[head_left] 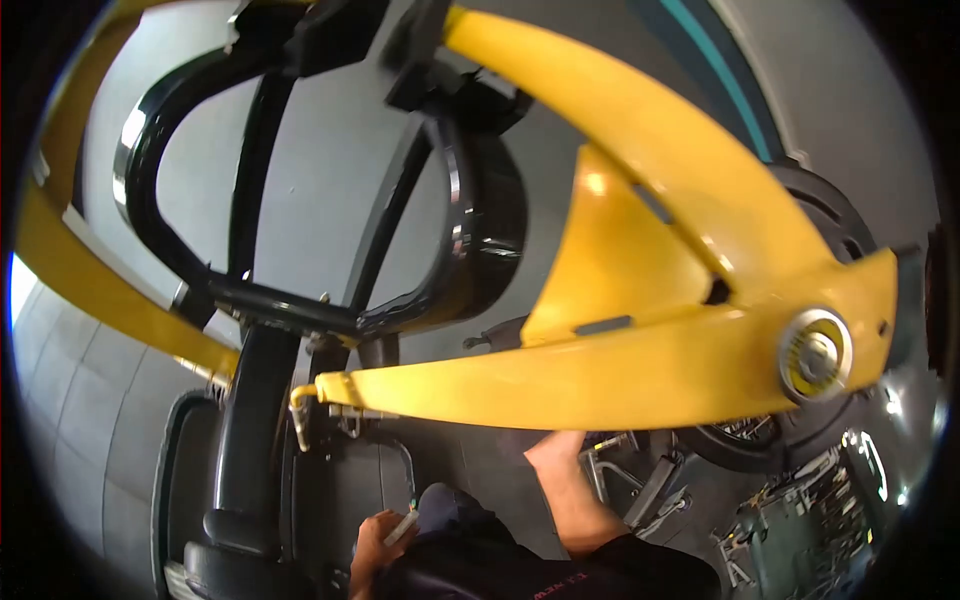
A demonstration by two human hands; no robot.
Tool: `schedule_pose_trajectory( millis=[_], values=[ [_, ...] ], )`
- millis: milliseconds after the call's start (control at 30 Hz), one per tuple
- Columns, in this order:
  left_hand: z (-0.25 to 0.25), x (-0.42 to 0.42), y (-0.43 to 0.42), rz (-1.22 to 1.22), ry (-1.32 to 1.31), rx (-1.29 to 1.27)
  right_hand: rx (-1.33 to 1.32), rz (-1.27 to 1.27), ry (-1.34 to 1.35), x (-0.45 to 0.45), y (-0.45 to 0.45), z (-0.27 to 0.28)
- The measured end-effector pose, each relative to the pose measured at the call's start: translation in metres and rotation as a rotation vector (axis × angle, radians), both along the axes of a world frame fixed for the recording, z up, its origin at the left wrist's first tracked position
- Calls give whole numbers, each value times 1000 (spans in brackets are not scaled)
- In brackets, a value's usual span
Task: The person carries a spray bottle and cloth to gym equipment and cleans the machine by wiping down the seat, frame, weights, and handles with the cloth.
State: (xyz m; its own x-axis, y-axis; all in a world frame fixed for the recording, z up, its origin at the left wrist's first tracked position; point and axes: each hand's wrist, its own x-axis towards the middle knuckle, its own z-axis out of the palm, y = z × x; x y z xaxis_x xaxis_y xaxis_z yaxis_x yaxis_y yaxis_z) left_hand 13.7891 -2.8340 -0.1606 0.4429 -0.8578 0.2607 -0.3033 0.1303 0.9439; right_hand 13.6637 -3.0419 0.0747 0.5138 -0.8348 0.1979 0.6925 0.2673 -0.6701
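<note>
Near the bottom, my left hand [374, 540] is closed around a small light-grey object [402, 528] whose kind I cannot make out. A thin dark curved hose or rod [408, 465] runs up from beside it. My right hand [556, 448] reaches up behind the lower yellow arm [560, 385] of a machine; only the wrist side shows, and its fingers are hidden. A round metal hub [815, 353] with a bolt sits at that arm's right end. Its left end carries a small yellow hooked tip [303, 415] with a metal fitting.
A black tubular frame [145, 190] rises at upper left, above a thick black post [258, 430]. The upper yellow arm [640, 110] curves overhead, close to the camera. Behind the hub are dark weight plates [830, 210]. Metal tools or parts [790, 510] lie at lower right.
</note>
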Motion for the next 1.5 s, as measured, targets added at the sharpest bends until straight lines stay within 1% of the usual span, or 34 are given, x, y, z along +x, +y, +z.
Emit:
schedule_pose_trajectory(
  millis=[67, 100, 133, 200, 233, 267, 333, 367, 400, 433, 467, 500, 533, 600, 633, 667, 700, 733, 767, 867, 900, 933, 1000, 1033, 1067, 1133, 1167, 1233, 1267, 1300, 1367, 1400, 1433, 1500],
  values=[
    [-10, -1, -2, -26, -80, 33, -51, -127, -25, -4, 4, 11],
    [-12, -1, 1, -35, -77, 95, -92, -287, -3, -1, 22, 25],
    [-14, -2, 3, -40, -59, 75, -119, -443, 16, 1, 38, 37],
    [-19, 1, 9, -37, -36, 37, -394, -47, -303, -19, 23, 17],
    [-27, 3, 6, -61, -52, 32, -523, -325, -110, -19, 10, 2],
    [-13, 4, 9, -103, -301, -233, -631, -607, 92, -13, -4, -15],
    [-26, 5, 3, -44, -414, -354, -690, -814, 209, -2, -22, -36],
    [-20, 5, -1, -40, -433, -385, -672, -736, 114, 4, -29, -41],
    [-9, 4, 1, -37, -449, -409, -639, -538, -36, 8, -35, -39],
    [3, 7, 7, -55, -515, -340, -580, -343, -172, 12, -41, -39],
    [-3, 5, 9, -112, -303, -73, -500, -31, -359, 8, -47, -34],
    [7, -4, 15, 0, -150, 12, -414, 280, -538, 6, -47, -26],
    [20, -12, 18, 114, 6, 91, -325, 180, -413, 9, -47, -15],
    [45, -17, 17, -36, 152, 65, -141, 0, -156, 18, -35, 17],
    [52, -20, 17, -104, 229, 52, -246, 153, -220, 19, -49, 14],
    [35, -16, 14, -137, 198, 31, -243, 144, -183, 24, -59, 10],
    [5, -6, 5, -166, 170, 10, -240, 140, -143, 32, -67, 8],
    [-12, -3, 3, -191, 140, -11, -275, 236, -145, 38, -84, 2],
    [-6, -13, 2, -169, 109, -139, -312, 332, -142, 44, -102, -5],
    [26, -43, 10, -79, 232, -182, -342, 427, -105, 83, -136, -18],
    [42, -44, 3, 98, -319, -168, -177, 456, -89, 75, -121, 0],
    [60, -48, 3, 17, -291, 101, -175, 481, -85, 72, -115, 9],
    [47, -53, -10, 54, -183, 190, -211, 538, -79, 74, -111, 8],
    [66, -65, -16, 21, -156, 217, -224, 569, -75, 76, -113, 3],
    [45, -60, -31, 44, -50, 169, -245, 593, -72, 79, -113, 1],
    [64, -76, -47, 119, -106, 96, -292, 626, -73, 89, -112, 2],
    [52, -73, -58, 186, -113, 144, -316, 636, -68, 97, -109, 2],
    [51, -91, -76, 295, -123, 47, -377, 622, -62, 107, -99, 6],
    [46, -103, -82, 353, -119, 7, -424, 587, -58, 107, -95, 9],
    [47, -111, -88, 378, -129, 36, -481, 541, -56, 101, -91, 15],
    [30, -131, -102, 538, -2, 11, -715, 323, -21, 82, -90, 30],
    [22, -140, -105, 624, 57, 35, -794, 287, -10, 82, -93, 30],
    [20, -146, -104, 655, -85, 70, -870, 248, -1, 80, -96, 32],
    [29, -182, -109, 777, -18, 74, -938, 336, 16, 95, -97, 18]
  ],
)
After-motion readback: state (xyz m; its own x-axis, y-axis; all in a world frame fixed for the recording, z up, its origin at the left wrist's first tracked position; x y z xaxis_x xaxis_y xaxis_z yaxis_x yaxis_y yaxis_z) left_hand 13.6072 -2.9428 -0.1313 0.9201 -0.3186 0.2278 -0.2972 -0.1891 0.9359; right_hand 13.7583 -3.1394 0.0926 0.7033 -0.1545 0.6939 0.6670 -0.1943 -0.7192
